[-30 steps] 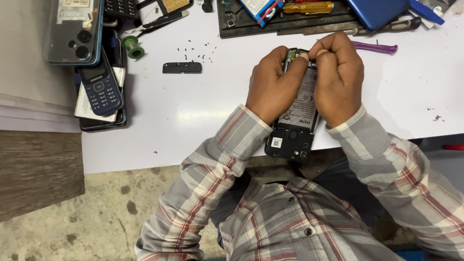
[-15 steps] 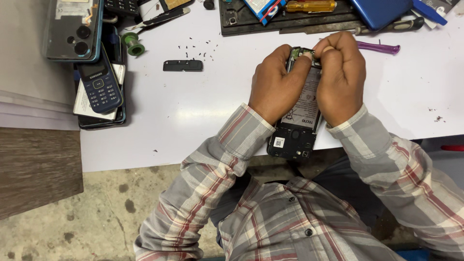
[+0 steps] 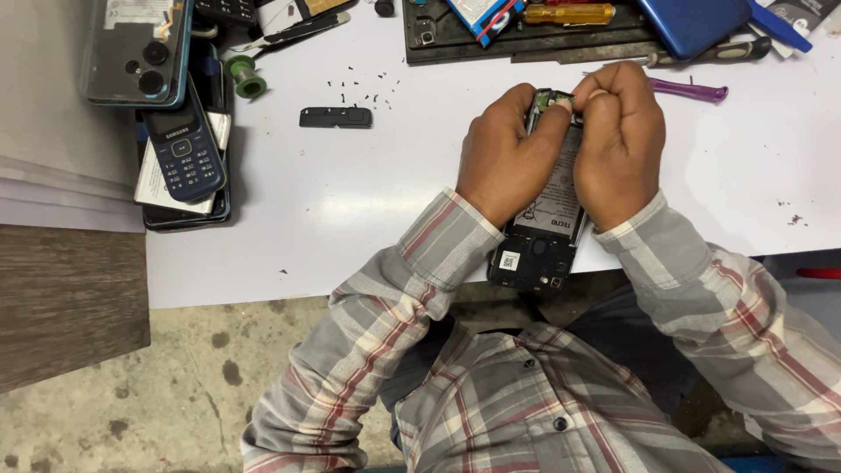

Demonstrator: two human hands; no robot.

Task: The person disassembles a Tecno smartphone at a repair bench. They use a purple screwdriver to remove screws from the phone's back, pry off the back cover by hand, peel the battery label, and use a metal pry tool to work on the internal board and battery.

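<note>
An opened smartphone [image 3: 545, 229] with its back cover off lies lengthwise between my hands, battery and circuit boards exposed, its near end past the white table's edge. My left hand [image 3: 502, 158] grips the phone's left side near the top. My right hand [image 3: 618, 140] is closed over the upper right part, its fingertips pinched at the top of the phone next to the left thumb. What the right fingers pinch is hidden.
On the white table [image 3: 350, 201] lie a small black plastic strip [image 3: 335, 116], several tiny screws [image 3: 363, 88], a purple pry tool [image 3: 690, 88], a blue keypad phone [image 3: 182, 149] on stacked phones, a green ring [image 3: 244, 77], a dark tool tray [image 3: 526, 35] and a yellow-handled screwdriver [image 3: 569, 13].
Both hands stay at the top of the phone with only small shifts of the fingers. The view has drifted slightly.
</note>
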